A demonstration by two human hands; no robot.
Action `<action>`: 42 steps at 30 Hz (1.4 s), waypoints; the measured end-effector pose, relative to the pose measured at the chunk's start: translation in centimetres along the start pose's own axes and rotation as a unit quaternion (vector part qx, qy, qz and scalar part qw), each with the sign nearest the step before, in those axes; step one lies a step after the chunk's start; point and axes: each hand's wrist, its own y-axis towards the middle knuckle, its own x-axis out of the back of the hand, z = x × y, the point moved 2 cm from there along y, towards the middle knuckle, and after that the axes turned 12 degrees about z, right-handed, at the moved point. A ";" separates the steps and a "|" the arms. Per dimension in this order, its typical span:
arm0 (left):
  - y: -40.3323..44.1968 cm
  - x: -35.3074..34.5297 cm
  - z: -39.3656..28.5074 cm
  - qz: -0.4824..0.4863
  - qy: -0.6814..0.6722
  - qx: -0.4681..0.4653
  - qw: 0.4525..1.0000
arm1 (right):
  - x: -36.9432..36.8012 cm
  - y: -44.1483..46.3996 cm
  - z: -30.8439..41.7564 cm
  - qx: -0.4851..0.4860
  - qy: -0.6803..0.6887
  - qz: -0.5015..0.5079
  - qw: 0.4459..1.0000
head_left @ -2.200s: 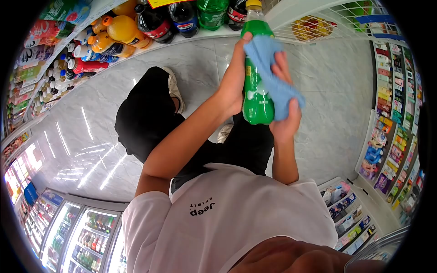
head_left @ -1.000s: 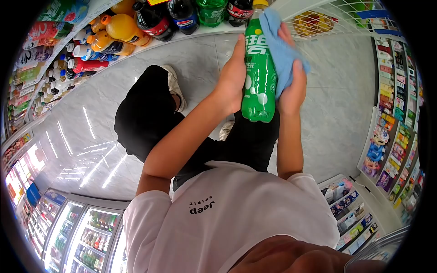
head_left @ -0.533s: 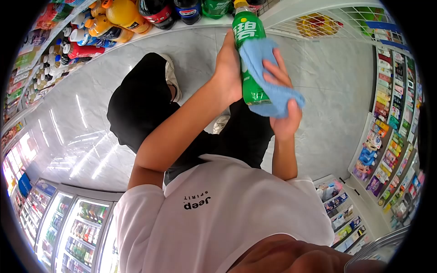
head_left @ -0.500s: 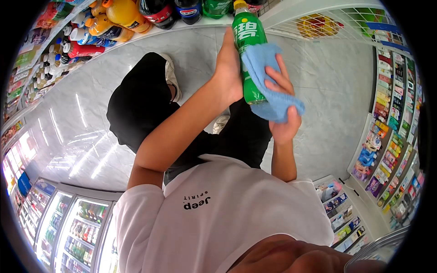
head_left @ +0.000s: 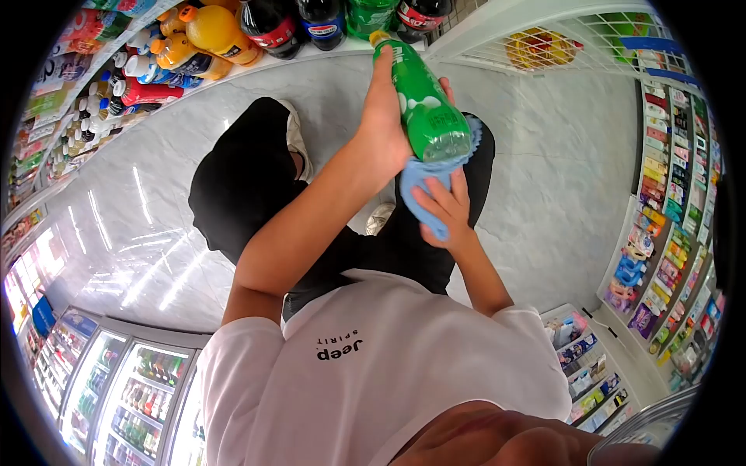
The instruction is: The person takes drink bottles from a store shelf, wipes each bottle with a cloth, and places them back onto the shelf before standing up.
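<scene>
A green soft drink bottle with a yellow cap is tilted, its cap pointing forward and its clear base toward me. My left hand is closed around its left side, the thumb lying along the bottle near the neck and fingertips showing on the far side. Under the base, my right hand grips a blue cloth. Part of the cloth touches the bottle's bottom edge; the rest hangs over my fingers. The bottle hides some of the cloth.
Ahead stands a shelf with cola bottles and orange drink bottles. A white wire rack is at the front right. Packed shelves line the right; lit drink fridges stand at the lower left. Grey tiled floor lies below.
The bottle has turned in my left hand, its base now tipped up toward me. My right hand has moved with the cloth from the bottle's right side down and left, under its base.
</scene>
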 end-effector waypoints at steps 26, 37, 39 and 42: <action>-4.1 -1.6 4.2 0.261 0.350 0.249 0.865 | 12.9 13.2 -5.7 -0.142 0.250 -0.210 0.934; -4.3 -2.1 2.9 0.255 0.665 0.026 0.702 | 11.8 13.5 -3.9 -0.245 0.255 -0.262 0.898; -4.7 -2.7 2.3 0.270 0.683 -0.004 0.679 | 11.3 13.9 -3.8 -0.197 0.252 -0.286 0.904; -5.2 -2.9 1.7 0.288 0.695 -0.037 0.658 | 11.1 14.9 -3.3 -0.131 0.272 -0.301 0.904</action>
